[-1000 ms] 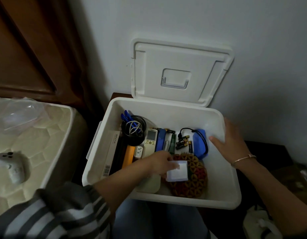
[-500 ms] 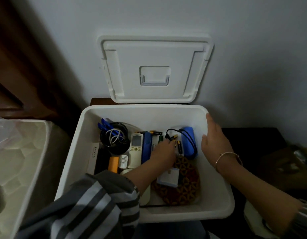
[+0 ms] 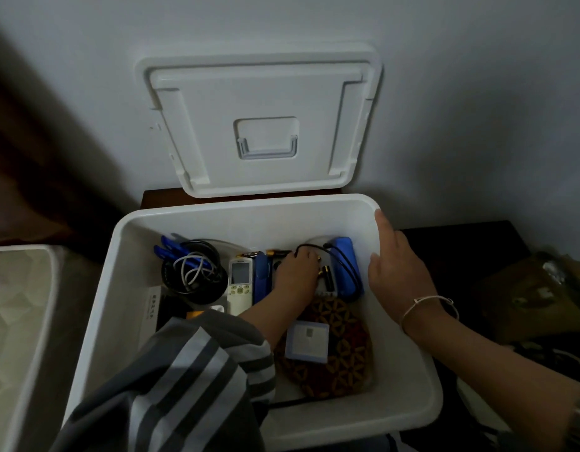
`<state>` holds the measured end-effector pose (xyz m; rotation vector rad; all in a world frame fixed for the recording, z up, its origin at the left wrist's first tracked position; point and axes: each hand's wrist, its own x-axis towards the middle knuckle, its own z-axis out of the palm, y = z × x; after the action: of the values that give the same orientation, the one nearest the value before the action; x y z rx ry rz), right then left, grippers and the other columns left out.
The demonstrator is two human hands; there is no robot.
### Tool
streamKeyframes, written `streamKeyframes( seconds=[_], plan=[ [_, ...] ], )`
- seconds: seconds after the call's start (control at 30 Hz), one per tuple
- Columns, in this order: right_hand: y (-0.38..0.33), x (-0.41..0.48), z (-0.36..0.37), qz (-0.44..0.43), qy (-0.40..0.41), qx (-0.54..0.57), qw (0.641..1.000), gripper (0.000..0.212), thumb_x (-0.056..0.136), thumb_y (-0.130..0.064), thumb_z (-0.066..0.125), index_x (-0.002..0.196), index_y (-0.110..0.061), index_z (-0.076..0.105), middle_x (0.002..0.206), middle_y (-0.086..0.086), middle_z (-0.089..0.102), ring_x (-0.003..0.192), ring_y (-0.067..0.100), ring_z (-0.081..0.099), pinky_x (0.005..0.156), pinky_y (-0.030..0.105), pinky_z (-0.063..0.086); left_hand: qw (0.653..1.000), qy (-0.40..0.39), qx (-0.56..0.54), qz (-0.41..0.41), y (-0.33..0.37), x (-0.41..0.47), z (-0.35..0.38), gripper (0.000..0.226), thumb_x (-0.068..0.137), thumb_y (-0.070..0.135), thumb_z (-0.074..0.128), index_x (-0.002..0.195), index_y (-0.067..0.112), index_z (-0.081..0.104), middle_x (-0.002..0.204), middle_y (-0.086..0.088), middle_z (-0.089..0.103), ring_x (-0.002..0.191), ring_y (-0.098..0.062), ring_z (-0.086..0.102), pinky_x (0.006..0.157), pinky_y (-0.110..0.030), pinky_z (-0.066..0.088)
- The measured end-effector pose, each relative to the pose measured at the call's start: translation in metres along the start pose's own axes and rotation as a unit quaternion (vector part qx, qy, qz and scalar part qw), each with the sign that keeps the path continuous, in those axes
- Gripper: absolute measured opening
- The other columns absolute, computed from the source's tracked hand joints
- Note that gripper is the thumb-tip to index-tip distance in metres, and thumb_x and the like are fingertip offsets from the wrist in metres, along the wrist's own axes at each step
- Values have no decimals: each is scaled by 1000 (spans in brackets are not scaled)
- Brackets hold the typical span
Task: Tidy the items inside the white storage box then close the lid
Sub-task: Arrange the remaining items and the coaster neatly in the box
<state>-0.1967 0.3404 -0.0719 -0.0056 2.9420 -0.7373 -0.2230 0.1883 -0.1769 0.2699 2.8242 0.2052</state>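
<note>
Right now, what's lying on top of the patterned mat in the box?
A pale square case sits on the patterned mat. The left forearm covers its left edge, so anything there is hidden.

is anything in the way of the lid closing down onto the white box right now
Yes. The lid leans open behind the box, but the left hand reaches inside among the batteries, its arm crossing the near rim, and the right hand rests on the box's right side.
</note>
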Motion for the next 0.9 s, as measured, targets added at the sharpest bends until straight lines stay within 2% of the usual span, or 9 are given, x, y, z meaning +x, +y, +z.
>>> streamKeyframes(
  seconds=[0.17, 0.27, 0.4, 0.5, 0.6, 0.67, 0.8, 0.9],
  plan=[
    [-1, -2, -3, -2, -8, 3, 1000, 69, 96, -11, 41, 151, -22, 1, 125, 11, 42, 82, 12, 42, 68, 25, 34, 998, 8, -38, -51, 8, 1, 4, 51, 93, 27, 58, 133, 4, 37, 132, -14, 43, 109, -29, 55, 77, -34, 47],
    [-3, -2, -3, -10, -6, 8, 1000, 68, 96, -12, 41, 151, -21, 2, 125, 11, 43, 83, 12, 43, 67, 24, 35, 986, 3, -133, -97, 13, 0, 5, 43, 95, 25, 56, 127, 2, 41, 125, -16, 51, 103, -27, 60, 71, -31, 47],
    [-4, -3, -5, -12, -7, 7, 1000, 69, 96, -11, 42, 151, -20, 2, 125, 13, 43, 85, 13, 44, 69, 26, 39, 947, 22, -270, -174, 22, -1, 1, 22, 94, 15, 57, 112, 3, 51, 110, -16, 61, 92, -26, 63, 63, -28, 45],
    [-4, -3, -4, -14, -4, 4, 1000, 68, 95, -11, 42, 151, -19, 3, 124, 13, 43, 83, 14, 45, 68, 27, 39, 911, 34, -350, -216, 26, -1, -3, 30, 92, 13, 60, 118, 5, 47, 116, -17, 57, 97, -29, 61, 66, -29, 44],
    [-4, -3, -3, -12, 1, 3, 1000, 68, 95, -11, 42, 151, -19, 3, 123, 13, 43, 81, 15, 46, 65, 26, 38, 884, 26, -406, -232, 31, -1, -5, 43, 85, 14, 69, 120, 4, 45, 122, -18, 51, 102, -29, 58, 78, -33, 50],
    [-4, -2, -2, -10, 1, 0, 1000, 68, 95, -11, 41, 151, -19, 3, 122, 12, 44, 80, 15, 48, 64, 26, 40, 885, 32, -404, -228, 32, -1, -3, 46, 83, 13, 71, 120, 5, 45, 121, -17, 52, 101, -27, 58, 76, -29, 49],
    [-3, -2, -1, -9, 3, -3, 1000, 68, 95, -11, 41, 151, -19, 3, 123, 12, 44, 77, 13, 44, 62, 24, 35, 893, 38, -391, -221, 34, -2, -1, 37, 86, 13, 67, 115, 4, 46, 108, -14, 57, 83, -20, 53, 65, -28, 44],
    [-1, -2, -1, -12, 6, -5, 1000, 68, 95, -11, 41, 151, -19, 4, 124, 12, 44, 77, 13, 44, 61, 21, 34, 912, 46, -359, -195, 35, -2, -2, 32, 86, 14, 67, 110, 2, 49, 94, -7, 48, 82, -21, 54, 64, -29, 45]
  ],
)
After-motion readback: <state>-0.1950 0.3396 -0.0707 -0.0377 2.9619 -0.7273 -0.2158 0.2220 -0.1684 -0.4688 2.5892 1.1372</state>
